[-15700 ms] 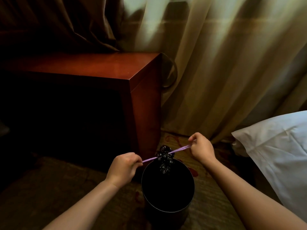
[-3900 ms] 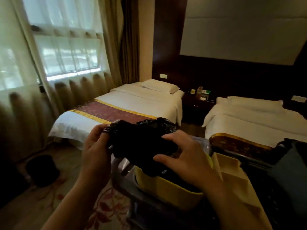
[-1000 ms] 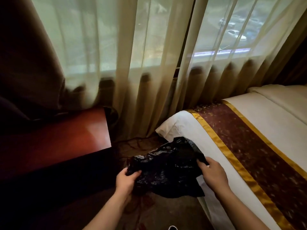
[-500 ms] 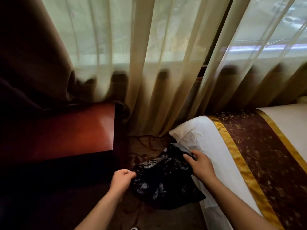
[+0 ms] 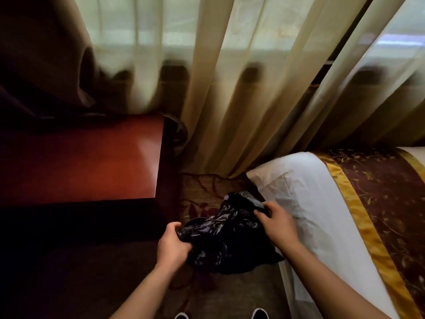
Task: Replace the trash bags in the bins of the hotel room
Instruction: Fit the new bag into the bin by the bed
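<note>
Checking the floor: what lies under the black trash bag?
Patterned carpet shows around the black trash bag, and a dark curved edge peeks out at its left, maybe a bin rim. Whatever lies directly beneath is covered.

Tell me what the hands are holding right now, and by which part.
A black trash bag: the left hand grips its left edge, and the right hand pinches its upper right edge.
</note>
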{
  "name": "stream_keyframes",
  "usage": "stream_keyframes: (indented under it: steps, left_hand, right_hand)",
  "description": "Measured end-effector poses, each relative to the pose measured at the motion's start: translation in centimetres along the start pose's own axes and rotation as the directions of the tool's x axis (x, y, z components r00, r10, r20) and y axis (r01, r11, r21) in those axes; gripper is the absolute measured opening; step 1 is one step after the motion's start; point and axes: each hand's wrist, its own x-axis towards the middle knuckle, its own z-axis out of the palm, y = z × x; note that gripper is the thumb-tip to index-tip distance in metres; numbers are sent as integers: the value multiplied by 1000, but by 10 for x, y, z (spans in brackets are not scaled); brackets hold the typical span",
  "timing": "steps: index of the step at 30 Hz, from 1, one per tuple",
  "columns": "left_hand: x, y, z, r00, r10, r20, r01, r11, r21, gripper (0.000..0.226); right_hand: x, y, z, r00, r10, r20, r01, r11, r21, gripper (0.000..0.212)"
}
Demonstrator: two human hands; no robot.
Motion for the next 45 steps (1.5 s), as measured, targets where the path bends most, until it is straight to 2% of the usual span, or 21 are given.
stream_keyframes:
  steps: [3,5,7,8,9,10,12,15,17,19,24,29,31,33,35,37,38,39,41,42,45]
  left_hand:
    - [19,-10,11,999,-27,-31,32,985,170,19]
    - [25,-14,16,999,-45,-20,47,993,107,10]
    - [28,-19,24,992,-70,103,99,945,-312,29]
    - [28,-22,27,977,-47,208,159,812,-561,44]
    - [30,-28,32,950,-20,312,245,669,-702,54]
    - [31,-32,36,930,0,368,285,633,-720,59]
    - [36,-40,49,945,-6,326,216,760,-613,54]
    - [50,-55,75,979,-204,-16,171,859,-482,24]
    - [68,-76,83,845,-473,-252,213,728,-651,21]
    - [83,-98,85,713,-641,-285,174,555,-813,17]
    - [110,-126,98,868,-496,-23,172,343,-923,22]
    - [109,-138,96,968,-167,185,239,409,-881,33]
    - [111,-142,96,982,-128,137,183,482,-857,24]
    - [116,-142,96,996,-88,-4,48,580,-813,22]
    - [118,-140,96,993,13,-115,-102,570,-816,30]
    - [125,-146,107,989,74,-129,-147,617,-773,29]
    - [135,-158,119,991,64,-118,-127,736,-665,27]
    - [144,-169,130,997,52,-52,-71,859,-508,23]
    - [161,-197,153,996,-11,93,34,970,-243,28]
    - [167,-208,162,995,-30,97,55,961,-270,29]
    - [177,-204,160,998,-42,-48,10,851,-525,16]
  right_hand:
    - [32,14,16,999,-46,-23,47,997,63,9]
    - [51,27,23,996,-59,-73,69,988,140,13]
    - [63,40,32,992,-74,-100,90,981,169,14]
    - [66,44,38,992,-92,-85,105,981,165,13]
    - [69,49,47,991,-120,-60,129,978,163,13]
    - [72,54,58,989,-144,-27,147,976,162,15]
    - [77,62,79,985,-166,52,155,971,180,18]
    - [91,69,101,974,-206,92,180,957,229,20]
    - [101,72,106,973,-231,23,219,945,242,21]
    - [115,81,109,973,-216,-79,229,941,248,26]
    - [138,125,147,984,-138,-113,159,966,203,22]
    - [139,135,198,993,-35,116,-22,889,457,11]
    - [144,125,208,985,-65,160,-20,876,482,14]
    - [147,109,204,977,-206,58,135,802,582,14]
    - [143,96,192,910,-365,-198,406,679,612,15]
    - [139,104,193,745,-503,-438,665,613,427,15]
    - [142,119,205,675,-590,-443,720,659,218,17]
    - [149,135,222,675,-678,-290,707,707,-7,22]
    - [163,173,257,828,-506,241,560,726,-398,28]
    - [168,185,266,873,-387,297,487,733,-476,26]
    - [182,196,274,919,-370,134,393,878,-274,20]
